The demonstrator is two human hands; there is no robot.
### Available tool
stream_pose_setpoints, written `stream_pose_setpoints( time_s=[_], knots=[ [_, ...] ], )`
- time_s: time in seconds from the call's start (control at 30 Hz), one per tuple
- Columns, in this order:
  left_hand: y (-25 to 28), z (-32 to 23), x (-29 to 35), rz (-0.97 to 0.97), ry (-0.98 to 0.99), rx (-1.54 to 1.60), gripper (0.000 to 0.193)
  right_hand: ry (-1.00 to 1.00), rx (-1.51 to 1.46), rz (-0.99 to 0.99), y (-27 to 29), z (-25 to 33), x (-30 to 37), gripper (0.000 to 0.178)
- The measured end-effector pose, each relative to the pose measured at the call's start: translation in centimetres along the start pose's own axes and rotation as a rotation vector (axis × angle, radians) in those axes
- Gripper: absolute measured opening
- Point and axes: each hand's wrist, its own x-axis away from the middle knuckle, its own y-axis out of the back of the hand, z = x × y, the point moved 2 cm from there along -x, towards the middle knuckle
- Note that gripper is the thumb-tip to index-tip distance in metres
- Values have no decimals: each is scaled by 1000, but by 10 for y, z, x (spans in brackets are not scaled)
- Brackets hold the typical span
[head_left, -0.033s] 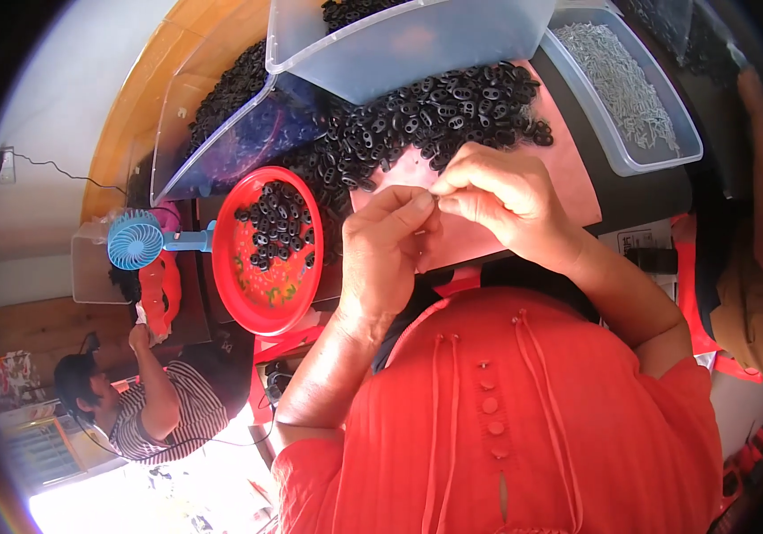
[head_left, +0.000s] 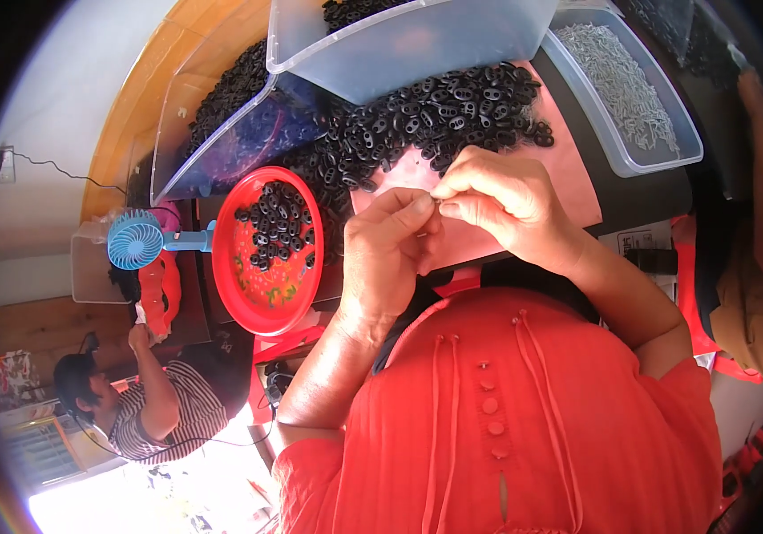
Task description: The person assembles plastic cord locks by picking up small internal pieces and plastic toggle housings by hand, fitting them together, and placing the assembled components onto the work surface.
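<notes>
Above the pink sheet (head_left: 568, 191), my two hands meet with their fingertips almost touching. My left hand (head_left: 383, 245) is closed, thumb pressed on the index finger. The thumb and index finger of my right hand (head_left: 501, 200) pinch just beside it. Whatever sits between the fingertips is tiny and mostly hidden, so I cannot name it. Behind my hands spreads a heap of small black plastic pieces with two holes (head_left: 461, 102). A round red tray (head_left: 226, 285) on the left holds more such black pieces (head_left: 282, 222).
A clear plastic bin (head_left: 435, 53) stands behind the heap, with another tilted bin (head_left: 177, 169) at its left. Small silvery metal pieces fill a shallow tub (head_left: 686, 142) at far right. A blue handheld fan (head_left: 137, 240) lies left of the tray. Another person (head_left: 163, 405) works at the left.
Both hands stay at nearly the same spot, with only a very slight shift of the fingers. Everything around them looks unchanged.
</notes>
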Motion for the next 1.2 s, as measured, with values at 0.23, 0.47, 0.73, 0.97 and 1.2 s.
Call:
stream_pose_setpoints(
  time_s=[0.23, 0.47, 0.73, 0.97, 1.2],
  knots=[
    [7, -3, -1, -2, 0, -128, 15, 89, 130, 32, 1, 0, 1, 11],
    [23, -20, -47, -339, -924, -1704, 15, -4, 146, -69, 8, 2, 4, 11],
    [26, -12, -16, 77, -980, -1548, 16, -115, 59, -57, 12, 1, 10, 9],
    [30, -13, 3, -217, -748, -1347, 13, -129, 66, -86, 8, 3, 8, 9],
    [29, -2, -16, -120, -603, -1273, 16, -116, 115, -49, 4, 2, 8, 8]
  ],
)
